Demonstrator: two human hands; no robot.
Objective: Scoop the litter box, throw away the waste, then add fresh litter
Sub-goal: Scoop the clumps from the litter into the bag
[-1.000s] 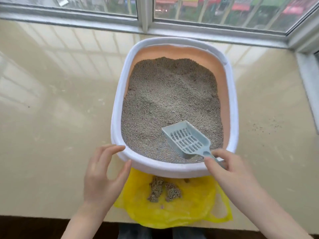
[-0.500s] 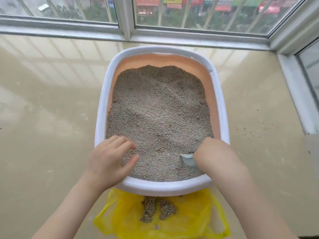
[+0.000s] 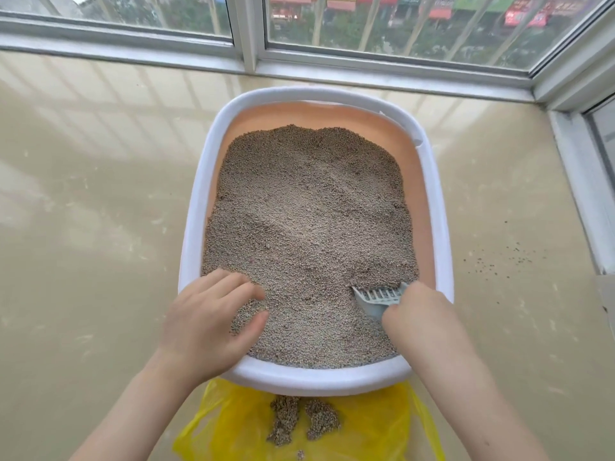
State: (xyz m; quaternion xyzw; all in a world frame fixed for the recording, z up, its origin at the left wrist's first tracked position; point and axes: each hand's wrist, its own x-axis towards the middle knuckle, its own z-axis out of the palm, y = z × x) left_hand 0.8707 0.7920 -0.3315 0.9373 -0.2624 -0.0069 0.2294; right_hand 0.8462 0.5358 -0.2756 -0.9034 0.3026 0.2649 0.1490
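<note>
The right hand (image 3: pixel 417 311) grips the slotted litter scoop (image 3: pixel 379 296), fingers wrapped round its handle (mostly hidden), blade dug into the litter (image 3: pixel 306 207) at the litter box (image 3: pixel 319 379)'s near-right corner, pointing left. The left hand (image 3: pixel 206 321) rests nearby, fingers loosely spread.

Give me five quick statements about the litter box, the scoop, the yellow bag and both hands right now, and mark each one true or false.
1. The right hand holds the scoop down in the litter. True.
2. The yellow bag lies empty. False: two clumps lie on it.
3. The left hand grips the scoop. False: it is open, over the litter box near its rim.
4. The bag is at the window end. False: it is at the person's end.
5. Loose grains dot the floor to the right. True.
</note>
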